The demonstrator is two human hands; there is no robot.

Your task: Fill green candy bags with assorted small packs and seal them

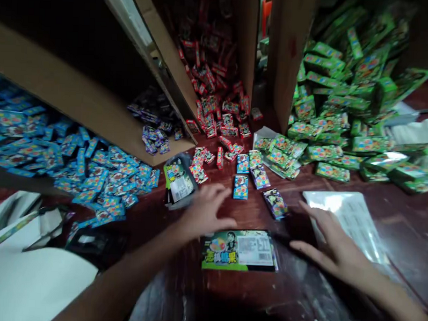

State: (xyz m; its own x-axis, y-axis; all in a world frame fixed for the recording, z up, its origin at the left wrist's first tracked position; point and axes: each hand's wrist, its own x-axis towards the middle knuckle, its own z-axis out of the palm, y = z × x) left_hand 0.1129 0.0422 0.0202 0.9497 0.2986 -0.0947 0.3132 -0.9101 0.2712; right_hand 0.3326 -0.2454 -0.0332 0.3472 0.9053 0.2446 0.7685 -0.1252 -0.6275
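Note:
My left hand (207, 207) hovers with fingers apart and nothing in it, left of a blue packet (240, 187) and above a green and black printed card (239, 250). To the right, my right hand (325, 241) is spread and holds nothing, beside a clear plastic sheet with labels (348, 221). Between the hands lie a purple packet (275, 203), another purple packet (259, 176), a second blue packet (243, 164) and a green packet (255, 158). A stack of printed cards (180, 180) rests just beyond my left hand.
Blue packets (94, 175) spill from a box at left, purple ones (157, 135) beside them. Red packets (208, 113) pour from the middle box, green packets (327, 122) at right. Cardboard walls (291, 60) stand between piles. White paper (30, 280) and a black object (95, 240) lie left.

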